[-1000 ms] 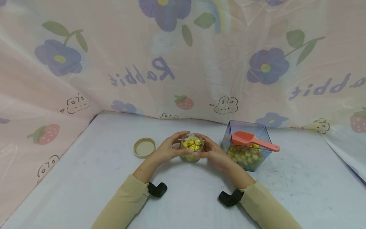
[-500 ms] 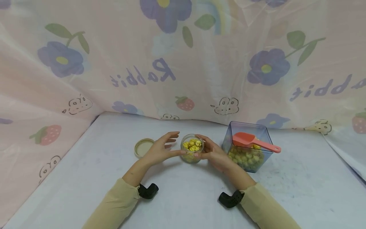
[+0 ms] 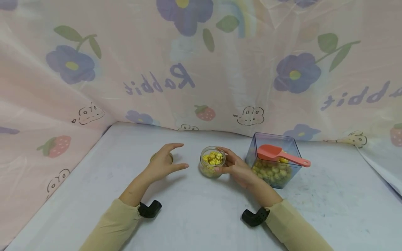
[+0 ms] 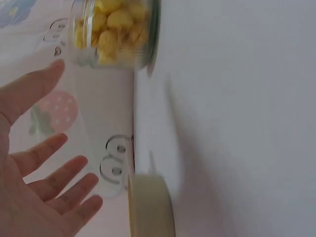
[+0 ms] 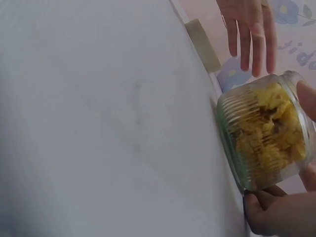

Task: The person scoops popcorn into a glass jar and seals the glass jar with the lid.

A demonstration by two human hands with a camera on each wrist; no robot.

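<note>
Fingers [image 3: 223,152] of the right hand [image 3: 236,168] curl round the small glass jar [image 3: 212,161] of yellow bits, which stands mid-surface, nearer the back edge. Left hand [image 3: 163,162] hovers spread wide above the tan lid [image 3: 154,157].

Left wrist view: straight fingers [image 4: 47,170], lid [image 4: 150,205] just beside them.

Right wrist view: thumb [image 5: 276,215] and fingers grip the jar [image 5: 266,136].

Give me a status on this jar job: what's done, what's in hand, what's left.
Done, by the look of it: the small glass jar is filled with yellow snack pieces, and the pink scoop lies across the square container. In hand: the right hand holds the jar, and the open left hand is over the beige lid. Probably left: gripping the lid and closing the uncapped jar.
</note>
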